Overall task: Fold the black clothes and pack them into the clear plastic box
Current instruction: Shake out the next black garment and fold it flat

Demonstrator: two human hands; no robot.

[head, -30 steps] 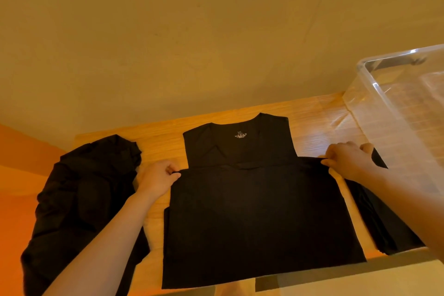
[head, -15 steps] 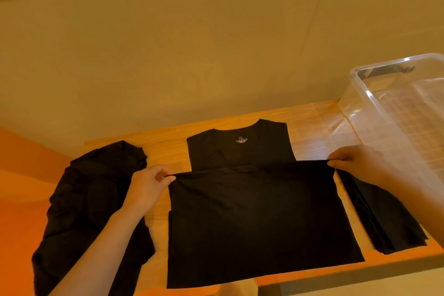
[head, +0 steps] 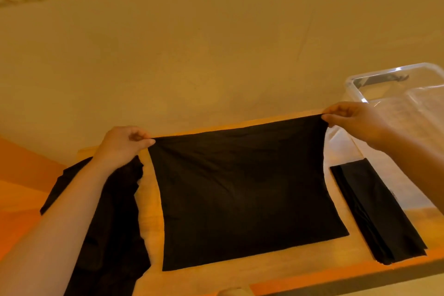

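Note:
A black shirt [head: 242,190] lies folded over on the wooden table [head: 264,269], its far edge lifted and stretched taut. My left hand [head: 125,143] pinches the left corner of that edge, and my right hand [head: 353,121] pinches the right corner. The folded layer hides the collar and upper part of the shirt. The clear plastic box [head: 408,113] stands at the right, just behind my right hand, with nothing visible inside.
A crumpled heap of black clothes [head: 103,230] lies under my left forearm at the table's left. A narrow folded black garment [head: 377,214] lies beside the box at the right. A plain wall rises directly behind the table.
Both hands have carried the shirt's pinched edge away from me and upward, so the fold now covers the collar part that showed before. The camera view has tilted up.

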